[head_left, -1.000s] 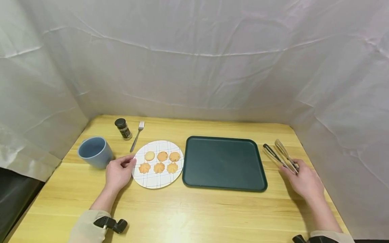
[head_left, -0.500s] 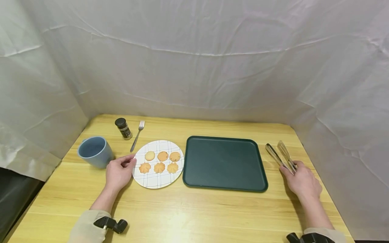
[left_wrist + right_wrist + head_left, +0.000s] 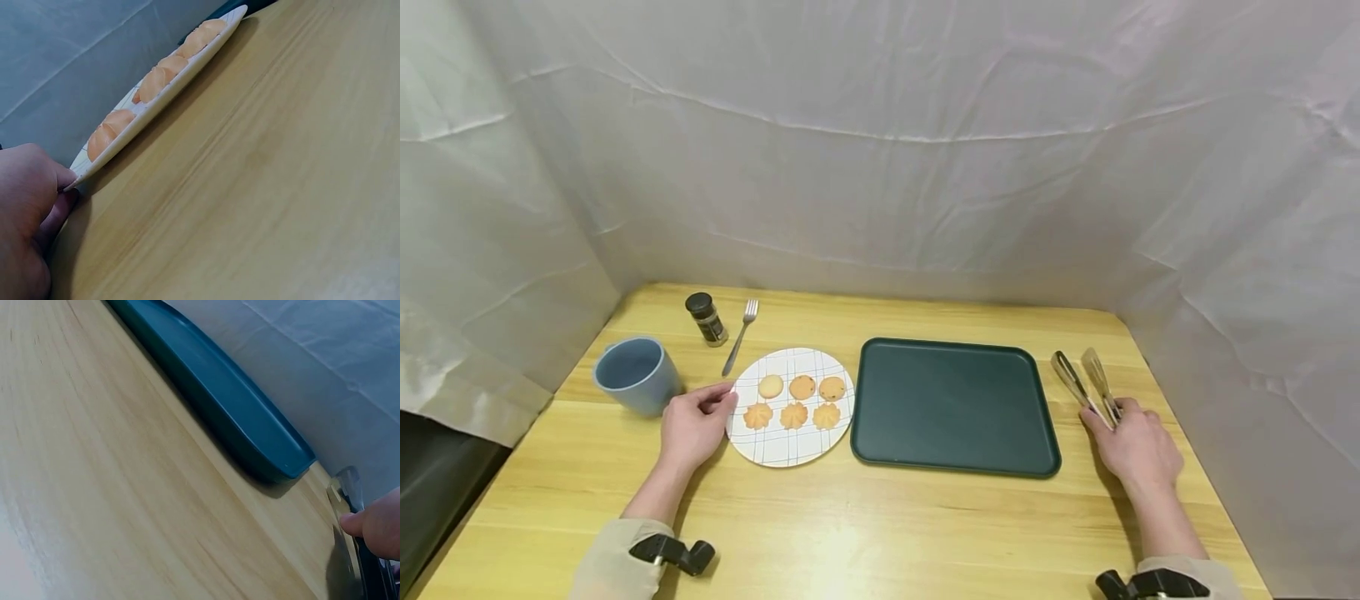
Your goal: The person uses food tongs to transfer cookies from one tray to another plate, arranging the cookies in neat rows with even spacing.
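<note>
My left hand [image 3: 695, 427] pinches the left rim of a round white plate [image 3: 786, 450] with a checked pattern; in the left wrist view, the thumb lies over the rim and a finger under it. Several cookies [image 3: 793, 416] lie on the plate in two rows, the front ones ridged, the back ones round. At the right, my right hand [image 3: 1138, 448] grips metal tongs [image 3: 1074, 383], whose two arms are spread and point away from me. Between plate and tongs lies a dark green rectangular tray [image 3: 955, 406]. Part of the tongs is hidden by the right hand.
A blue mug [image 3: 637, 375] stands left of my left hand. Behind it are a black-capped spice jar [image 3: 706, 318] and a fork [image 3: 741, 336]. Pale cloth [image 3: 880, 167] hangs around the back and sides of the wooden table [image 3: 850, 533].
My right hand has moved a little to the left with the tongs, which have turned slightly. The left hand and the plate have stayed in place.
</note>
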{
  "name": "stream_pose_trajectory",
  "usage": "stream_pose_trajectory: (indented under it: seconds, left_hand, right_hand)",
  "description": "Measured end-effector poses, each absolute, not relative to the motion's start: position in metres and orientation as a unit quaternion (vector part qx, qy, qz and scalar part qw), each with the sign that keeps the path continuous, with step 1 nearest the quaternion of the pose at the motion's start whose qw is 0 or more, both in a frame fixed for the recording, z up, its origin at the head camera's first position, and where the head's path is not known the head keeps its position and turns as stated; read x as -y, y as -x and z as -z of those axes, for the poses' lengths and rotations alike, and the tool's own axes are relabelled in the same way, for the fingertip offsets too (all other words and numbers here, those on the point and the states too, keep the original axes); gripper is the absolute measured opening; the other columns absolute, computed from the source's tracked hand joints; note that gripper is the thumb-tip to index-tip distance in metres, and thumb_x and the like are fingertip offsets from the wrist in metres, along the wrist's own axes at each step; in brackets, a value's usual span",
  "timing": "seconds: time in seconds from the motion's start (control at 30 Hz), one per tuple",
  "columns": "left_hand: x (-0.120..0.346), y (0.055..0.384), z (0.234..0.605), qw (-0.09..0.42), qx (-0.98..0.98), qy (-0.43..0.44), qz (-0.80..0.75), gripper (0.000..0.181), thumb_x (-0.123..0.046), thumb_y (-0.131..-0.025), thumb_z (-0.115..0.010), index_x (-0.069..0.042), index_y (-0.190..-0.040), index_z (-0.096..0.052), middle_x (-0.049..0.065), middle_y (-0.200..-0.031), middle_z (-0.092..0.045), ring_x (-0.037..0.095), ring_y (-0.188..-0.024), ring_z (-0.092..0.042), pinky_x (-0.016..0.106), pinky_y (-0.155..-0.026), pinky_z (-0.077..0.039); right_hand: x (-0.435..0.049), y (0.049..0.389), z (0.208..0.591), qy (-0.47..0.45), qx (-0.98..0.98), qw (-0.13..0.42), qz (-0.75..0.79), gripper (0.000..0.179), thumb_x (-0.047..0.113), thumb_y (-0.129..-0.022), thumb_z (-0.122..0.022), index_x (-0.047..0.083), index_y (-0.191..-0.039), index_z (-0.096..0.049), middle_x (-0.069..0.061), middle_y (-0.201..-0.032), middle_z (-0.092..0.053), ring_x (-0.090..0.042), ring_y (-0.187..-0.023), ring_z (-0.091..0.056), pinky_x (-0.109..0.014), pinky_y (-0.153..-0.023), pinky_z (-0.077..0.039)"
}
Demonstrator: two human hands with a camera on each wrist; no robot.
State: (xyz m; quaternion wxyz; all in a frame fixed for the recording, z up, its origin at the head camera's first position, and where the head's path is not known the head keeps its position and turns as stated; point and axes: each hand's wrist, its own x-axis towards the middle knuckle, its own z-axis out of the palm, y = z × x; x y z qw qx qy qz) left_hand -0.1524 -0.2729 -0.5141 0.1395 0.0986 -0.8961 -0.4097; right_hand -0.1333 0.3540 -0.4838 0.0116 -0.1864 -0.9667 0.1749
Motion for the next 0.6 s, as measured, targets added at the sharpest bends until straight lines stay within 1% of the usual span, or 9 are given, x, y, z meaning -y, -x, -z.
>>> stream_pose_trajectory:
  seconds: [0.1, 0.2, 0.27, 0.33, 0.4, 0.47, 0.57, 0.6]
  left_hand:
    - [0.274, 0.152, 0.513, 0.139, 0.894, -0.095, 0.416, 0.028, -0.02, -0.1, -0.075, -0.002, -0.121, -0.079, 0.01, -0.1, -0.079, 0.018, -0.083, -0.068, 0.018, -0.07, -0.046]
    - [0.275, 0.15, 0.509, 0.129, 0.896, -0.089, 0.415, 0.03, -0.02, -0.1, -0.075, -0.002, -0.123, -0.078, 0.01, -0.101, -0.078, 0.019, -0.086, -0.068, 0.02, -0.072, -0.047]
    - [0.276, 0.147, 0.503, 0.119, 0.902, -0.08, 0.407, 0.032, -0.021, -0.101, -0.074, -0.001, -0.126, -0.076, 0.011, -0.102, -0.078, 0.022, -0.089, -0.07, 0.025, -0.078, -0.048]
    - [0.278, 0.144, 0.494, 0.11, 0.908, -0.072, 0.398, 0.039, -0.026, -0.102, -0.072, 0.0, -0.131, -0.073, 0.014, -0.106, -0.078, 0.028, -0.096, -0.073, 0.035, -0.086, -0.051]
    - [0.278, 0.142, 0.482, 0.106, 0.911, -0.06, 0.395, 0.049, -0.033, -0.104, -0.07, 0.002, -0.137, -0.067, 0.021, -0.116, -0.076, 0.036, -0.104, -0.074, 0.045, -0.093, -0.054]
    - [0.276, 0.142, 0.468, 0.105, 0.91, -0.046, 0.399, 0.06, -0.041, -0.105, -0.066, 0.003, -0.146, -0.059, 0.026, -0.133, -0.068, 0.043, -0.116, -0.069, 0.052, -0.098, -0.054]
    - [0.269, 0.144, 0.45, 0.117, 0.91, -0.014, 0.398, 0.073, -0.05, -0.107, -0.059, -0.001, -0.16, -0.043, 0.028, -0.154, -0.05, 0.05, -0.133, -0.055, 0.059, -0.099, -0.052]
    - [0.266, 0.145, 0.445, 0.124, 0.91, -0.005, 0.396, 0.075, -0.052, -0.108, -0.057, -0.004, -0.163, -0.038, 0.027, -0.16, -0.043, 0.051, -0.14, -0.048, 0.061, -0.104, -0.048]
  right_hand:
    - [-0.353, 0.133, 0.484, 0.187, 0.966, 0.021, -0.177, 0.097, 0.075, -0.098, -0.053, -0.005, -0.152, -0.041, -0.038, -0.128, -0.052, -0.059, -0.108, -0.057, -0.062, -0.068, -0.046]
    - [-0.351, 0.131, 0.482, 0.185, 0.964, 0.037, -0.185, 0.109, 0.076, -0.095, -0.057, -0.012, -0.154, -0.031, -0.041, -0.131, -0.046, -0.061, -0.11, -0.053, -0.065, -0.07, -0.046]
    - [-0.35, 0.129, 0.481, 0.177, 0.964, 0.058, -0.188, 0.115, 0.076, -0.094, -0.059, -0.016, -0.155, -0.025, -0.044, -0.131, -0.042, -0.063, -0.112, -0.049, -0.068, -0.073, -0.045]
    - [-0.348, 0.128, 0.477, 0.163, 0.965, 0.086, -0.189, 0.117, 0.074, -0.094, -0.06, -0.018, -0.154, -0.022, -0.047, -0.131, -0.038, -0.065, -0.112, -0.045, -0.072, -0.077, -0.042]
    - [-0.346, 0.126, 0.472, 0.152, 0.964, 0.11, -0.19, 0.117, 0.073, -0.095, -0.06, -0.019, -0.154, -0.021, -0.049, -0.133, -0.035, -0.067, -0.116, -0.04, -0.075, -0.083, -0.038]
    - [-0.343, 0.126, 0.464, 0.142, 0.962, 0.127, -0.194, 0.114, 0.072, -0.096, -0.058, -0.017, -0.157, -0.02, -0.05, -0.141, -0.03, -0.068, -0.122, -0.035, -0.078, -0.089, -0.032]
    - [-0.337, 0.126, 0.451, 0.127, 0.959, 0.142, -0.209, 0.108, 0.07, -0.099, -0.054, -0.008, -0.163, -0.017, -0.046, -0.157, -0.018, -0.069, -0.135, -0.026, -0.084, -0.094, -0.024]
    - [-0.333, 0.126, 0.447, 0.118, 0.959, 0.146, -0.213, 0.106, 0.07, -0.1, -0.053, -0.005, -0.165, -0.015, -0.043, -0.161, -0.013, -0.069, -0.138, -0.023, -0.085, -0.097, -0.021]
